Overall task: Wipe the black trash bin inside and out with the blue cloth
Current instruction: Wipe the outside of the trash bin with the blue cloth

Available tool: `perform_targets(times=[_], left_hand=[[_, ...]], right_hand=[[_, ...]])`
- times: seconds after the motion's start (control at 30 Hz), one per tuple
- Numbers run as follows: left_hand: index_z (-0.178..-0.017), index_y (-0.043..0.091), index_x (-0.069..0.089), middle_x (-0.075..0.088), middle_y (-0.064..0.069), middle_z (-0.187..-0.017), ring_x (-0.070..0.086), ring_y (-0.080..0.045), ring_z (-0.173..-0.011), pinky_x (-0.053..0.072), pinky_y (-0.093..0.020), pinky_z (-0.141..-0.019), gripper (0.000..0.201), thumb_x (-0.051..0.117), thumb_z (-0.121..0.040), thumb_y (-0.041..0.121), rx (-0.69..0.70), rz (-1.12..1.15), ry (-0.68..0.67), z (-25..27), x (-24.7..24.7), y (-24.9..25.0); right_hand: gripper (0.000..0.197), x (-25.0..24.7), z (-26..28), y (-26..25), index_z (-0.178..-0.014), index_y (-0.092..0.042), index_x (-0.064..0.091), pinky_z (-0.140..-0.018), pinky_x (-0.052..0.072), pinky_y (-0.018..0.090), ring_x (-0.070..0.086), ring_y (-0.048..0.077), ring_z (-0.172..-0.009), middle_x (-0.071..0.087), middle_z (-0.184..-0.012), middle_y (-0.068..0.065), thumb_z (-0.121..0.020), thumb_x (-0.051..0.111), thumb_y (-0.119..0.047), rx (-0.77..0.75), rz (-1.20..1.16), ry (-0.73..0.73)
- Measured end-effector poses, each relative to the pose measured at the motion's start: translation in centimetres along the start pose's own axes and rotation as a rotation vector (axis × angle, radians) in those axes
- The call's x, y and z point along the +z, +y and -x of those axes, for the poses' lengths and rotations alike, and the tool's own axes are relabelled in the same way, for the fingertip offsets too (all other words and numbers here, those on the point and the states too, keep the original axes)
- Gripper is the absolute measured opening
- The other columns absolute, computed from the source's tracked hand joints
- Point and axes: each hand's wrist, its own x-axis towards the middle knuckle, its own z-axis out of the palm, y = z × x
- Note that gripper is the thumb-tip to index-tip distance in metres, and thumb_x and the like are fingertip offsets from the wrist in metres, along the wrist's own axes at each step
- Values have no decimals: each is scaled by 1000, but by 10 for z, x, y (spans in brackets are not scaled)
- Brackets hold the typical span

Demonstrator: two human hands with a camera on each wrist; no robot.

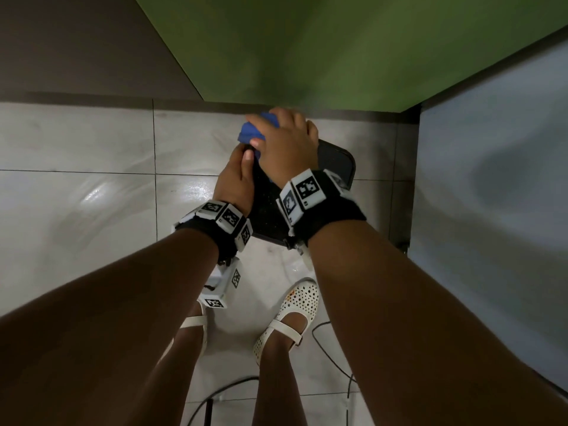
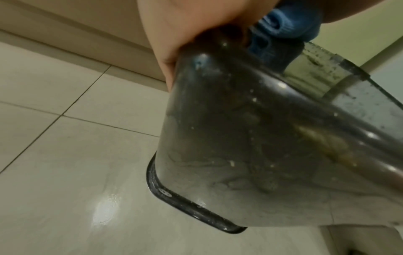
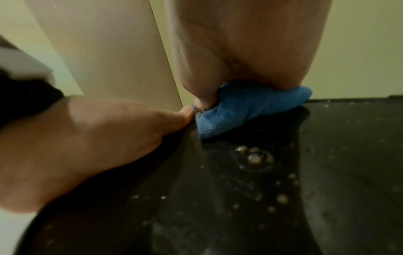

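The black trash bin (image 1: 336,162) is held tilted above the floor, base end up and rim (image 2: 196,212) lowest. My left hand (image 1: 235,176) grips a corner of the base end, thumb on top. My right hand (image 1: 285,146) holds the bunched blue cloth (image 1: 250,133) and presses it on the bin's upper surface, right beside the left thumb. In the right wrist view the blue cloth (image 3: 246,107) lies on the wet, speckled black surface (image 3: 261,172) under my right hand (image 3: 240,51). The left wrist view shows the bin's smeared side (image 2: 250,138) and the blue cloth (image 2: 283,22) above it.
Pale glossy floor tiles (image 1: 92,195) lie all around. A green wall (image 1: 292,50) stands close behind the bin and a white panel (image 1: 491,179) to the right. My feet in white shoes (image 1: 289,321) are just below the bin, with dark cables (image 1: 332,348) on the floor.
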Motion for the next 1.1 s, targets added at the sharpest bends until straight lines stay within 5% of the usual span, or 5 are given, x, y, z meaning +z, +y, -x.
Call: perform_targets(times=[0.43, 0.53, 0.73, 0.87, 1.1], left_hand=[[-141, 30, 29, 43, 0, -144, 40, -18, -131, 28, -20, -99, 44, 26, -99, 37, -74, 46, -7, 2, 0, 0], [-141, 34, 26, 44, -2, -143, 43, -20, -129, 31, -22, -99, 43, 25, -98, 38, -69, 28, -24, 2, -1, 0], [-140, 36, 27, 55, -8, -133, 55, -24, -117, 44, -34, -98, 46, 24, -95, 43, -43, 40, -8, -1, 0, -3], [-141, 31, 29, 53, -6, -135, 51, -20, -120, 35, -21, -92, 43, 25, -98, 36, -44, 28, 37, -1, -1, -2], [-142, 34, 24, 49, -8, -138, 47, -23, -124, 32, -21, -92, 43, 25, -99, 35, -79, 40, 33, 1, -1, 3]], right_hand=[[48, 17, 42, 48, -145, -27, 22, -115, 6, 54, 9, 36, -142, 21, -152, 14, -99, 34, -31, 652, -113, 273], [47, 16, 33, 32, -144, -25, 24, -115, 5, 54, 6, 37, -142, 18, -154, 13, -98, 37, -26, 597, -94, 237], [49, 11, 7, -12, -142, -29, 28, -116, 10, 48, 15, 32, -140, 28, -150, 6, -95, 41, -30, 166, -42, 111], [46, 14, 3, 1, -142, -32, 30, -113, 20, 44, 25, 28, -136, 36, -145, 5, -97, 39, -35, 51, -19, 158], [51, 20, 28, 38, -145, -27, 23, -116, 15, 46, 14, 36, -140, 12, -153, 20, -97, 40, -36, 491, -126, 295]])
